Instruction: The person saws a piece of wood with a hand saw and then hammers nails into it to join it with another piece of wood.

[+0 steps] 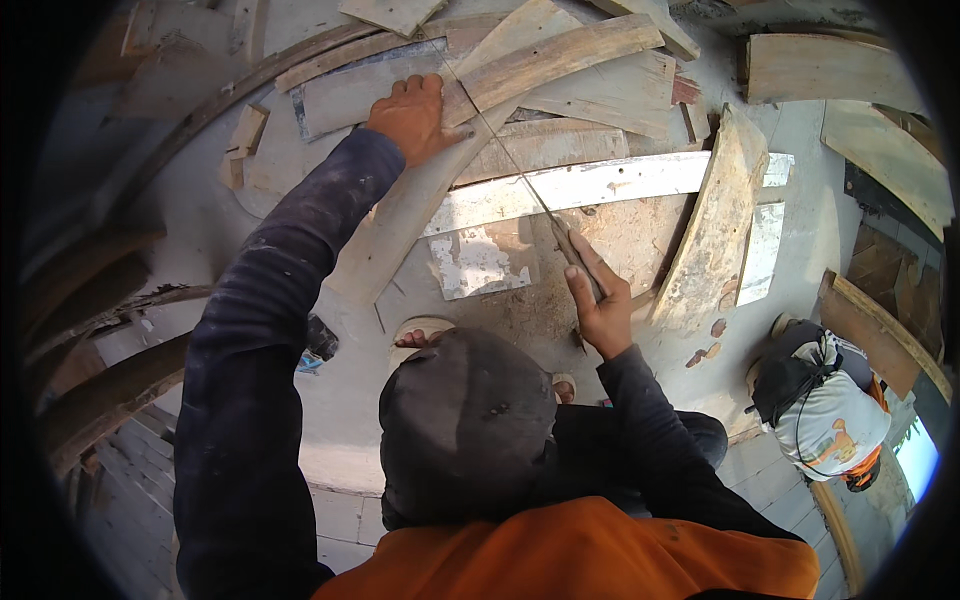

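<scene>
My right hand is wrapped around the wooden handle of a handsaw. The saw's thin blade, seen nearly edge-on, runs away up and left across the boards. Past its middle, the blade crosses a long curved plank close to that plank's left end. My left hand presses down there with fingers and thumb apart, just left of the blade. Beneath, a pale board slants toward me. How deep the blade sits in the wood cannot be made out.
A white-painted strip and a broad weathered board lie to the right of the saw. Flaking-paint scrap lies nearer. Curved timbers crowd the left side. Another person bends down at the right, near more planks.
</scene>
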`<state>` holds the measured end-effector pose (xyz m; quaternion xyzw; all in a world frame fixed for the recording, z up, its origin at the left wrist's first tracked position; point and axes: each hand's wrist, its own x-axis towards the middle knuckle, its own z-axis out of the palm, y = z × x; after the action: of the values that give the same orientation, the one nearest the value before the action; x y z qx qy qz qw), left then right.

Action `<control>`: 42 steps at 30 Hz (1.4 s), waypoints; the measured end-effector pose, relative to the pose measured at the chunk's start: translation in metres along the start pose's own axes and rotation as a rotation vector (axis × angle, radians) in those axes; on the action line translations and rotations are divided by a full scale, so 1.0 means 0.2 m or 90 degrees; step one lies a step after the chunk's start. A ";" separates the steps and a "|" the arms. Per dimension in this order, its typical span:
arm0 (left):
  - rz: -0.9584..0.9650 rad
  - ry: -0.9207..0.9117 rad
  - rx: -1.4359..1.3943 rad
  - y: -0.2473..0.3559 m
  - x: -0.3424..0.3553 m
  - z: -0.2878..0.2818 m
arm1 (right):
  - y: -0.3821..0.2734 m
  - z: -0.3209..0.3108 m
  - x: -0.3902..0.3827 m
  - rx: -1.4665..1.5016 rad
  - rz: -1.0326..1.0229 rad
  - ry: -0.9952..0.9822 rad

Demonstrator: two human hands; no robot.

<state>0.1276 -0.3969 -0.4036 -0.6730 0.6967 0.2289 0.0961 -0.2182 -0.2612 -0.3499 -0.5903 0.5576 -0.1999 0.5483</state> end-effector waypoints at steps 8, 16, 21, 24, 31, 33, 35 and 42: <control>-0.033 -0.030 -0.024 0.05 -0.02 -0.02 | 0.02 0.10 -0.01 -0.017 0.010 -0.002; -0.002 -0.006 -0.029 0.03 -0.05 -0.01 | -0.14 0.23 0.44 0.060 -0.085 -0.003; -0.038 -0.057 -0.035 0.07 -0.02 -0.02 | 0.04 0.02 -0.03 0.003 0.015 0.000; -0.002 -0.028 -0.027 0.05 -0.01 0.02 | 0.09 -0.07 -0.24 0.019 0.034 -0.011; -0.027 -0.026 -0.019 0.07 -0.02 0.00 | -0.10 0.18 0.42 0.060 -0.090 -0.002; -0.040 -0.063 -0.013 0.08 -0.01 -0.02 | 0.02 0.14 0.18 0.049 0.010 -0.009; -0.038 -0.051 -0.018 0.07 0.00 -0.01 | 0.07 0.00 -0.12 0.002 0.021 0.001; 0.002 -0.020 0.000 0.05 -0.02 0.00 | -0.16 0.27 0.51 0.066 -0.103 -0.014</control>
<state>0.1186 -0.3935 -0.4007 -0.6684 0.6960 0.2397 0.1064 -0.1278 -0.3353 -0.3770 -0.6064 0.4912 -0.2656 0.5660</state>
